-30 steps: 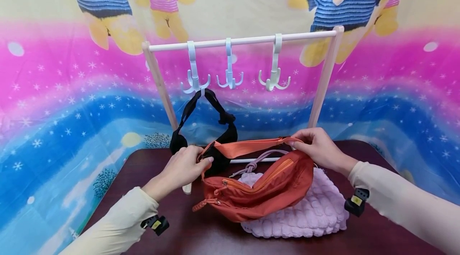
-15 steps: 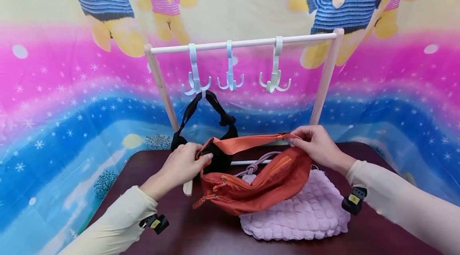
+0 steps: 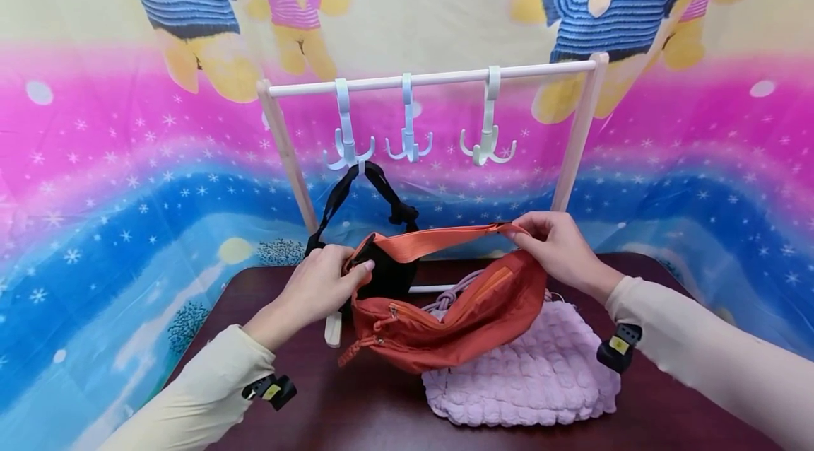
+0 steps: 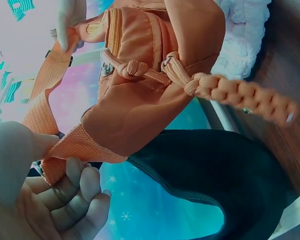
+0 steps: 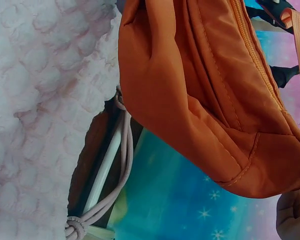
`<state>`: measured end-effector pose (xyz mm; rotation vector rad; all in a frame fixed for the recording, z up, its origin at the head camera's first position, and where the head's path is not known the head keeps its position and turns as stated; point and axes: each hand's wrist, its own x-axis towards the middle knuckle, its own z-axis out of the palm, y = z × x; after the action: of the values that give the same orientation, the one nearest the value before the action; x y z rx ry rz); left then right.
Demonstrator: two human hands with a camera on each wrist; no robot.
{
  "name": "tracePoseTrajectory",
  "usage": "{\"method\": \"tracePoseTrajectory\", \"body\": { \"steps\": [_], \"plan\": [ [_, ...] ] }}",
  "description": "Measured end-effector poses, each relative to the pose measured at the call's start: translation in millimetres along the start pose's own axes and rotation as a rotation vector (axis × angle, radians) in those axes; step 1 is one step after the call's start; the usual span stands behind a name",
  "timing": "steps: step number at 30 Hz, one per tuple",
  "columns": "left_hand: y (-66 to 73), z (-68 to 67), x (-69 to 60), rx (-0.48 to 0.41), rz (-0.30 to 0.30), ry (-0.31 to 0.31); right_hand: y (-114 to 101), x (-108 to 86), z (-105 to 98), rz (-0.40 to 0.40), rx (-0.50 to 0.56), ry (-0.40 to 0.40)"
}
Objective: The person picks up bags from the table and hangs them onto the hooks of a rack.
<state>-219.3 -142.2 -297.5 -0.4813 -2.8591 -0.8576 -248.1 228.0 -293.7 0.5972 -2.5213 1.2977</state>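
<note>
Both hands hold an orange-red zippered bag [image 3: 445,338] by its strap [image 3: 432,242], off the table. My left hand [image 3: 311,292] pinches the strap's left end; in the left wrist view its thumb and fingers [image 4: 72,182] close on the orange webbing [image 4: 82,145]. The strap's right end is pinched by my right hand [image 3: 562,253], of which only part [image 5: 294,212] shows at the right wrist view's edge. A braided orange cord [image 4: 245,97] dangles from the zipper. Beneath the bag lies a pink puffy bag [image 3: 528,380]. A black bag [image 3: 384,274] hangs behind from the left hook [image 3: 345,143].
A wooden rack [image 3: 439,76] stands at the back of the dark table [image 3: 280,394]. Its bar also carries a middle hook [image 3: 408,133] and a right hook [image 3: 488,133]. A printed cloth [image 3: 413,6] covers the wall behind.
The orange-red bag and both hands have risen slightly, the right hand more than the left. More of the pink bag shows beneath. Both grips on the strap look the same.
</note>
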Motion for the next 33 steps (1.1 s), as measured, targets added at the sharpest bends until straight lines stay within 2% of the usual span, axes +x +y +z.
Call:
{"method": "tracePoseTrajectory", "body": {
  "steps": [10,16,33],
  "plan": [
    [2.3,-5.5,-2.1,-0.019,-0.006,0.025,-2.1,6.3,0.8,-0.039,-0.012,0.020],
    [3.3,-7.5,-2.1,-0.012,-0.010,0.049,-8.0,8.3,0.9,-0.033,-0.003,0.027],
    [5.4,-13.0,-0.1,-0.027,-0.030,0.069,-18.2,12.0,1.3,-0.028,0.001,0.048]
  ]
}}
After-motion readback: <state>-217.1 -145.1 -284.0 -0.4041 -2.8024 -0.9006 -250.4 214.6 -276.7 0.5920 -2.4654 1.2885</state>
